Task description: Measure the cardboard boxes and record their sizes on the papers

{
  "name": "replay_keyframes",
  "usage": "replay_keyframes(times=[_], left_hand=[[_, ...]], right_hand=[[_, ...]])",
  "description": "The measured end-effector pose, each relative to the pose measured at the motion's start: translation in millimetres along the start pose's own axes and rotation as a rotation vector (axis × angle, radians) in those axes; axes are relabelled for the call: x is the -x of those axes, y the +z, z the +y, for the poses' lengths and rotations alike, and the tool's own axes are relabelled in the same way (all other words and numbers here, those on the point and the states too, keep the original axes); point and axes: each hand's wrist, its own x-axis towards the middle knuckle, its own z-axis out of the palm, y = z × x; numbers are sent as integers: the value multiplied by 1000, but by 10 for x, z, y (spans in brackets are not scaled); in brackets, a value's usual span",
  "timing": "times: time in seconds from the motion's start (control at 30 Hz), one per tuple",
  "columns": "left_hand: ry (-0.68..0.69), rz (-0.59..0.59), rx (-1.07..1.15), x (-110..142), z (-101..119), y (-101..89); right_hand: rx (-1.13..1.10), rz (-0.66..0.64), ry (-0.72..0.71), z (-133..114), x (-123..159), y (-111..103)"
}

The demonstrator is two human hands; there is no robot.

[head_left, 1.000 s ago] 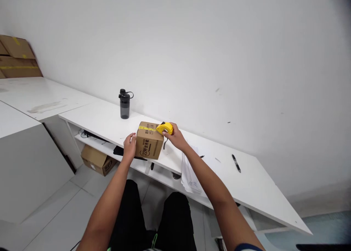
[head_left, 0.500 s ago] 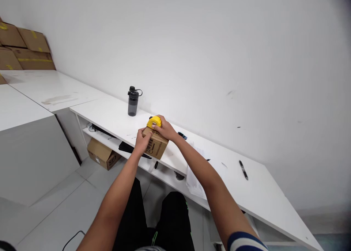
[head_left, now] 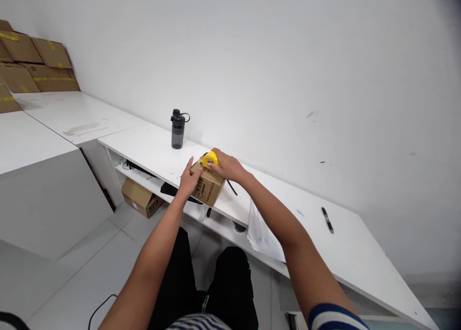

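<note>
A small brown cardboard box with dark printing is at the front edge of the white desk, slightly tilted in view. My left hand grips its left side, thumb over the top edge and one finger pointing up. On the top face of the box, toward the back, is a yellow tape measure. My right hand is closed around that tape measure from the right. A short bit of yellow shows at its left end, near my left thumb. The fingers behind the box are hidden.
A dark water bottle stands behind the box near the wall. White papers hang over the desk's front edge under my right forearm. A black pen lies farther right. An open carton sits below; stacked boxes are far left.
The view has shifted a little, so the scene sits slightly farther right. My right hand and the tape measure have moved slightly right along the box top. A left finger has lifted.
</note>
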Motion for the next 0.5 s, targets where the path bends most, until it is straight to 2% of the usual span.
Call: replay_keyframes(times=[0.17, 0.27, 0.37, 0.5], left_hand=[[-12, -37, -29, -43, 64, -2], [15, -24, -31, -48, 77, 22], [32, -22, -22, -39, 78, 33], [10, -40, -9, -15, 108, 28]], right_hand=[[-50, -51, 49, 301, 444, -232], [-137, -25, 49, 401, 519, -243], [-216, 31, 3, 357, 337, -151], [-225, 59, -75, 188, -103, 41]])
